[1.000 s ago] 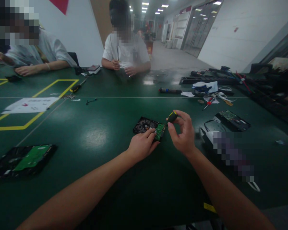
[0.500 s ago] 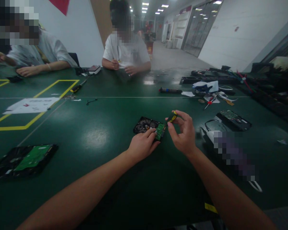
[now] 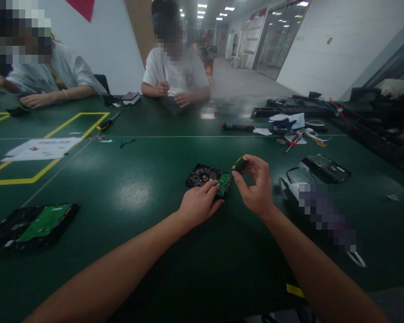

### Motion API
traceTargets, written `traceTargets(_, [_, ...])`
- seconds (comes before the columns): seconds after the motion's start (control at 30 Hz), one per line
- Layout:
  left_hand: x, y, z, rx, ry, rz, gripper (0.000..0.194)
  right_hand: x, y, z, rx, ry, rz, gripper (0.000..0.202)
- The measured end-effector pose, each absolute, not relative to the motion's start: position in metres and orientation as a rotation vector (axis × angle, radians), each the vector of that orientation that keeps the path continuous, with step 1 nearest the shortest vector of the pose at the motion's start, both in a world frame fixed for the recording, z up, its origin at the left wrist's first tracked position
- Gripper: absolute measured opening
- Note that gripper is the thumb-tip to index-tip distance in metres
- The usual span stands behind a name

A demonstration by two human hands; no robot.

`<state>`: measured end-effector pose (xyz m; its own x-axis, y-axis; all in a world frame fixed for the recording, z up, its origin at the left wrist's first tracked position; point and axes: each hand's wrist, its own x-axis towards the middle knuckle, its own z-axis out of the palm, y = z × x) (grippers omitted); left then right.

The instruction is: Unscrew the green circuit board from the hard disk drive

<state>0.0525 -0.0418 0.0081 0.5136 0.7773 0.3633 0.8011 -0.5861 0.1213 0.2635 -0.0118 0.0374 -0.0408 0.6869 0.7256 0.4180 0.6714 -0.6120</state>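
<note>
A black hard drive (image 3: 198, 175) with a green circuit board (image 3: 224, 181) lies on the green table in front of me. My left hand (image 3: 200, 202) is closed on the drive's near side, its fingertips at the edge of the board. Between the fingertips of my right hand (image 3: 256, 186) is the black and yellow handle of a screwdriver (image 3: 241, 163), tilted over the board's right end. The screwdriver's tip is too small to make out.
More hard drives lie at the left (image 3: 43, 223) and right (image 3: 326, 168). A blurred-out pouch-like object (image 3: 326, 213) is right of my right forearm. Tools and cables fill the back right. Two people sit across the table (image 3: 168, 148).
The screwdriver handle has turned slightly in my right fingers. The whole view has shifted a little; my left hand stays on the drive.
</note>
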Motion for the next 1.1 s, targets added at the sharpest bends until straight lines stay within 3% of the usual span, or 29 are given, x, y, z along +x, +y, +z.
traceTargets(1.1, [0.0526,-0.0406,0.0081,-2.691,-1.389,-0.593,0.034,0.2624,-0.0138,0.038,-0.871,-1.688,0.361,0.061])
